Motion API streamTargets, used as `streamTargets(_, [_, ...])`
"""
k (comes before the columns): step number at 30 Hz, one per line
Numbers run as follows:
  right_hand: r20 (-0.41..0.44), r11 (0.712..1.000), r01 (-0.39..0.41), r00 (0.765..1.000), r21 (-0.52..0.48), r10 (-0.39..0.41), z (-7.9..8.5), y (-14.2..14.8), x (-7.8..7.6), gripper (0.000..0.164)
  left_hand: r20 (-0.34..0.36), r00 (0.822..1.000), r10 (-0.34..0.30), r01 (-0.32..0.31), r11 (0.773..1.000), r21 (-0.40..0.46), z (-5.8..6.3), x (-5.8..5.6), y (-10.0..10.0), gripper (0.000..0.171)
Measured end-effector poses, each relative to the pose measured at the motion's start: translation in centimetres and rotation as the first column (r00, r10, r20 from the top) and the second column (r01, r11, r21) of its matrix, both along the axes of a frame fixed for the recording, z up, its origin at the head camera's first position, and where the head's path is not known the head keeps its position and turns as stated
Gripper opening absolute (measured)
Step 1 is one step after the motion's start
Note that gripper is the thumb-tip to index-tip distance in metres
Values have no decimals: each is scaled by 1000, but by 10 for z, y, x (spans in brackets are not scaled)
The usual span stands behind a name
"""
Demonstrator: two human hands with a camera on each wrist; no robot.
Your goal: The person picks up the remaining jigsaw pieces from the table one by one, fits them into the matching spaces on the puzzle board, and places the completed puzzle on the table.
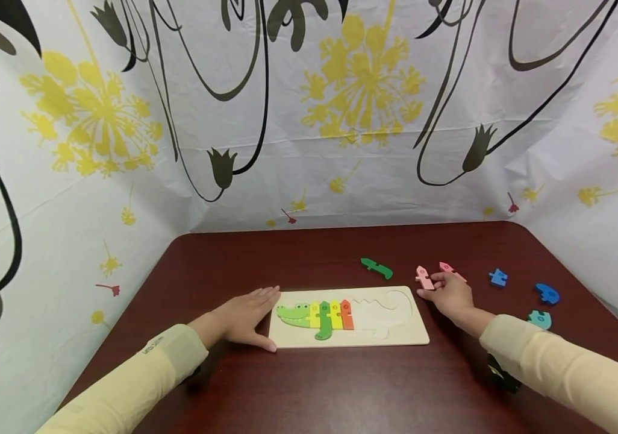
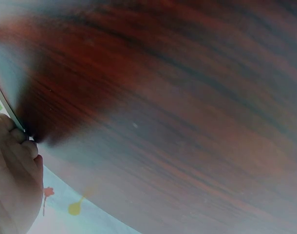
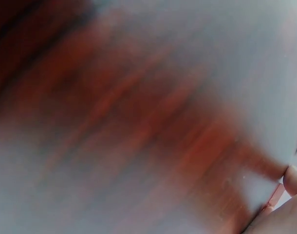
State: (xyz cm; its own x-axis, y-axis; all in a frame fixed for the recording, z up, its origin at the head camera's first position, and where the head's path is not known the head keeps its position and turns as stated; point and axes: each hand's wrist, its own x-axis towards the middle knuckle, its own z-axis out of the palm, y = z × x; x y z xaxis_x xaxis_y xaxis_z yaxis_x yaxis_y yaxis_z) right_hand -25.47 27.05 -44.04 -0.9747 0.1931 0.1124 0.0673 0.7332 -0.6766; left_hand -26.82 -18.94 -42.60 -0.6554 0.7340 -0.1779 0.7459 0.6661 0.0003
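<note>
A pale wooden puzzle board (image 1: 396, 337) lies on the table, its left part filled by a green crocodile head (image 1: 294, 316) and yellow, green and orange body pieces. Empty outlines show on its right part. My left hand (image 1: 244, 316) rests flat at the board's left end, fingers straight, thumb by the near corner. Just past the right end, my right hand (image 1: 454, 299) pinches a pink puzzle piece (image 1: 423, 277) between thumb and fingers. A sliver of pink shows between the fingers in the right wrist view. Another pink piece (image 1: 446, 267) lies just behind that hand, partly covered by it.
Behind the board lies a green piece (image 1: 376, 268). To the right are a small blue piece (image 1: 497, 278), a rounded blue piece (image 1: 547, 293) and a teal piece (image 1: 539, 319) partly behind the right sleeve. Patterned cloth (image 1: 309, 181) hangs around the dark red table (image 1: 309, 386).
</note>
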Motion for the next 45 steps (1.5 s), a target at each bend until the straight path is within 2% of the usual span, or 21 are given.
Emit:
streamTargets(12, [9, 1000, 11, 1000, 14, -11, 3, -1, 0, 45, 11, 1000, 18, -18, 1000, 6, -1, 1, 0, 120])
streamTargets(27, [47, 999, 33, 998, 8, -33, 6, -1, -3, 44, 8, 1000, 21, -21, 1000, 3, -1, 2, 1, 120])
streamTargets(45, [32, 999, 33, 999, -34, -32, 7, -2, 2, 40, 2, 1000, 23, -23, 1000, -2, 0, 3, 1, 120])
